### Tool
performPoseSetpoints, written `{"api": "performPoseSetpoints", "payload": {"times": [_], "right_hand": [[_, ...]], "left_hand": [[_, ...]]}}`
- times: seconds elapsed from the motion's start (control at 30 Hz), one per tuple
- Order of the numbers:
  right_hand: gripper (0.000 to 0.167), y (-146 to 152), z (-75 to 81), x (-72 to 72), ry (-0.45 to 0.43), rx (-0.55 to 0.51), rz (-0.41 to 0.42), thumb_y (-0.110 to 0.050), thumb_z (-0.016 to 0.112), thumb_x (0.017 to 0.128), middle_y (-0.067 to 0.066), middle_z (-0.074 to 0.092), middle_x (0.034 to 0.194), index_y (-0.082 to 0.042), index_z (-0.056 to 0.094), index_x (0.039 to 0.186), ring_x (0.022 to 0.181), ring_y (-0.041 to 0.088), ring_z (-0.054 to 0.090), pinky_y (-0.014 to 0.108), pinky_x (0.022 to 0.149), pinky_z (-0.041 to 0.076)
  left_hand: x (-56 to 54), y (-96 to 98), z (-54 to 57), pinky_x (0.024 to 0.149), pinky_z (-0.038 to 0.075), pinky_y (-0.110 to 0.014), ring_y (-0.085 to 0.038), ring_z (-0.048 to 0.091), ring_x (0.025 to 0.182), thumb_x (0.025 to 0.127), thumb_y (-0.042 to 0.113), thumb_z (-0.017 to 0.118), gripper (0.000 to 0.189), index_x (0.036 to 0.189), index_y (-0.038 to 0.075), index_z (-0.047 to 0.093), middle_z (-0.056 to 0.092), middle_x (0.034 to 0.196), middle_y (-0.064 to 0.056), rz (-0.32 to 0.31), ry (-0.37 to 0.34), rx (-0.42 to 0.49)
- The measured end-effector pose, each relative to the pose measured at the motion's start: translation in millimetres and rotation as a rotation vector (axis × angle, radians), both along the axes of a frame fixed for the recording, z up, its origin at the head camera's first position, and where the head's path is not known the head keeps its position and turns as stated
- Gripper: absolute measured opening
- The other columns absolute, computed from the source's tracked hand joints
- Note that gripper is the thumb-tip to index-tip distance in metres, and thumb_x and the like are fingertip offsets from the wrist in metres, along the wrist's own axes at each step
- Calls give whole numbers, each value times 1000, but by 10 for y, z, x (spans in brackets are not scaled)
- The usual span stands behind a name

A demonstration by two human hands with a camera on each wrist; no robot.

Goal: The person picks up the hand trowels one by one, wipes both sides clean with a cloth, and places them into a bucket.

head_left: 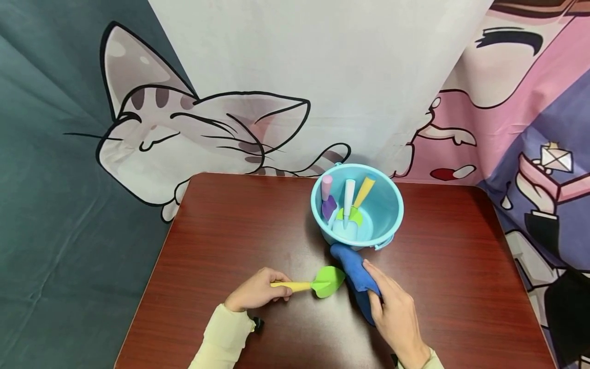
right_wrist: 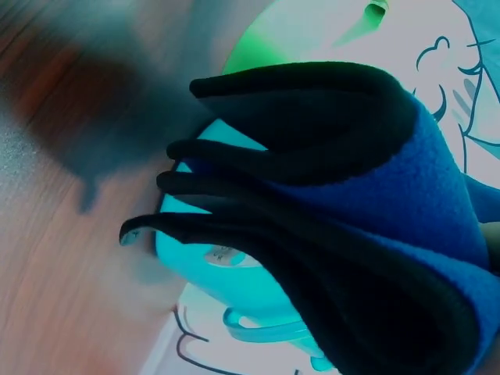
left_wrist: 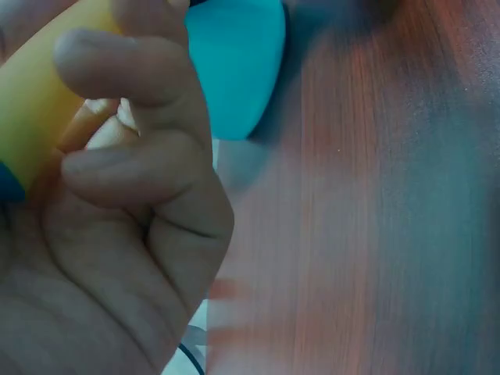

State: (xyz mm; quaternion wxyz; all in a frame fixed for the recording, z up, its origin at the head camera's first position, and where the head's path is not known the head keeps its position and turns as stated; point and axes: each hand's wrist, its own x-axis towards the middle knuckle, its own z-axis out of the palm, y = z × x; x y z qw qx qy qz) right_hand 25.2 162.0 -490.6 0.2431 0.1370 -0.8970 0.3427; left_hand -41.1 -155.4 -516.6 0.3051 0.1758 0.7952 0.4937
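My left hand (head_left: pixel 259 291) grips the yellow handle (head_left: pixel 295 286) of a toy shovel with a leaf-shaped green blade (head_left: pixel 327 282). In the left wrist view the fingers curl round that yellow handle (left_wrist: pixel 48 86). To the right, my right hand (head_left: pixel 395 311) holds a folded blue cloth (head_left: pixel 354 267) between thumb and fingers. The cloth's upper end lies against or just in front of the light blue bucket (head_left: pixel 388 205), and the blade's tip meets its left side. From the right wrist, the cloth (right_wrist: pixel 445 168) shows thick folds with dark edges.
Inside the bucket lean several toy garden tools: a purple one with a pink handle (head_left: pixel 327 188), a pale blue shovel with a white handle (head_left: pixel 349 197) and a yellow-handled green one (head_left: pixel 364 191). The brown table (head_left: pixel 239 230) ends at a printed cloth backdrop (head_left: pixel 295 56).
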Motion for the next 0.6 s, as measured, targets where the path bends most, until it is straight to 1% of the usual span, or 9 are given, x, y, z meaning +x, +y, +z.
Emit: {"api": "performPoseSetpoints", "payload": {"times": [0.03, 0.07, 0.17, 0.2, 0.27, 0.37, 0.43, 0.53, 0.6], "right_hand": [[52, -5, 0, -3, 17, -8, 5, 1, 58, 83, 7, 69, 126, -8, 65, 133, 109, 28, 68, 10, 105, 32], [49, -12, -3, -6, 34, -15, 10, -2, 56, 86, 7, 69, 126, -8, 66, 133, 108, 28, 68, 11, 106, 33], [37, -45, -6, -11, 80, -30, 31, -14, 51, 99, 8, 69, 126, -6, 67, 131, 110, 26, 67, 15, 107, 35], [36, -61, -7, -16, 96, -38, 44, -18, 49, 102, 8, 69, 126, -5, 67, 130, 111, 26, 67, 17, 107, 35], [40, -97, -10, -19, 126, -48, 76, -26, 44, 107, 11, 69, 126, -2, 68, 128, 115, 23, 65, 19, 108, 36], [39, -156, -10, -19, 160, -73, 143, -26, 46, 108, 14, 68, 125, 1, 68, 125, 118, 23, 64, 23, 110, 35], [38, -192, -12, -16, 176, -75, 177, -24, 47, 108, 15, 68, 125, 2, 68, 125, 118, 25, 63, 24, 110, 36], [37, -232, -19, -4, 180, -66, 222, -24, 47, 107, 16, 68, 125, 2, 68, 124, 117, 27, 64, 25, 110, 36], [38, -252, -23, 3, 164, -54, 252, -25, 47, 108, 16, 67, 126, 2, 68, 126, 117, 29, 64, 25, 111, 36]], "left_hand": [[-1, 2, 1, 53, 38, -19, -4, 46, 57, 90, 16, 70, 12, 97, 10, 77, 67, 74, 0, 3, 7, -12], [-1, 2, -1, 53, 38, -20, -4, 46, 58, 90, 17, 69, 13, 98, 11, 78, 66, 74, 1, 5, 14, -22], [-6, 1, -4, 56, 38, -21, -4, 43, 60, 89, 20, 69, 14, 99, 15, 79, 63, 74, 7, 14, 42, -57], [-7, 2, -5, 56, 38, -21, -4, 43, 61, 90, 20, 69, 14, 99, 16, 79, 62, 75, 8, 17, 43, -60], [-8, 8, -8, 56, 38, -21, -3, 43, 61, 90, 20, 69, 15, 99, 16, 79, 63, 74, 5, 31, 34, -49], [-6, 24, -12, 54, 35, -20, -2, 40, 59, 89, 18, 69, 16, 99, 15, 80, 65, 73, -2, 59, 7, -17], [-7, 38, -11, 53, 34, -19, -2, 42, 58, 90, 18, 70, 16, 99, 13, 81, 68, 74, -6, 73, -13, 18], [-11, 56, -9, 52, 34, -18, -1, 45, 57, 89, 16, 71, 15, 99, 12, 81, 71, 75, -6, 84, -31, 59], [-18, 66, -9, 51, 35, -18, -1, 46, 57, 89, 14, 71, 14, 99, 11, 81, 72, 76, -7, 83, -26, 76]]}}
